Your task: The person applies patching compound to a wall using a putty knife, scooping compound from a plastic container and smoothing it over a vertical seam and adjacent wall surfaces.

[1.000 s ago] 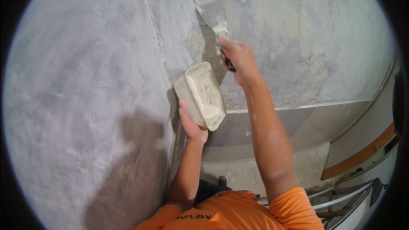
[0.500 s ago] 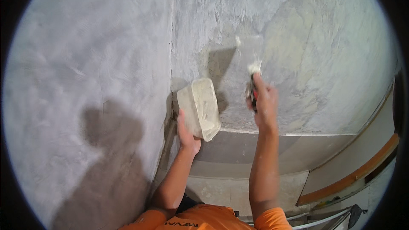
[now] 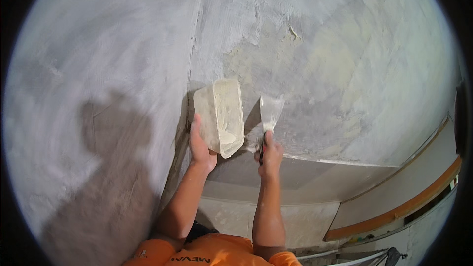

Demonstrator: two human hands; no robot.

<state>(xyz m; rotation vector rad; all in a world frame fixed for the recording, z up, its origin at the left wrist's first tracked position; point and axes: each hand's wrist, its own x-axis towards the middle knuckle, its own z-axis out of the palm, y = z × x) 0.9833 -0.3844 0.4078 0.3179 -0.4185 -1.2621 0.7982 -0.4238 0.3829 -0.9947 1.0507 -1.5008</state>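
Note:
My left hand (image 3: 201,149) grips a pale plastic tub (image 3: 206,113) from below and the side. The tub is tilted, its mouth turned to the right, and cream-coloured filler (image 3: 227,130) coats its inside. In my right hand (image 3: 270,156) is a putty knife (image 3: 270,112), its wide blade pointing up and smeared with filler. The knife stands just right of the tub, apart from it, in front of the wall (image 3: 315,103). Most of its dark handle is hidden by my fingers. A small ridge of filler (image 3: 293,31) sticks out on the wall above.
A second grey wall (image 3: 98,44) meets the first at a corner on the left and carries my shadow. Below the plastered face runs a smooth grey band (image 3: 276,177). An orange-brown wooden edge (image 3: 394,213) curves along the lower right, near metal tubes (image 3: 357,260).
My right hand has drawn the putty knife down and left, toward the tub. A filler ridge now shows on the wall higher up. The tub has shifted slightly up and left in view.

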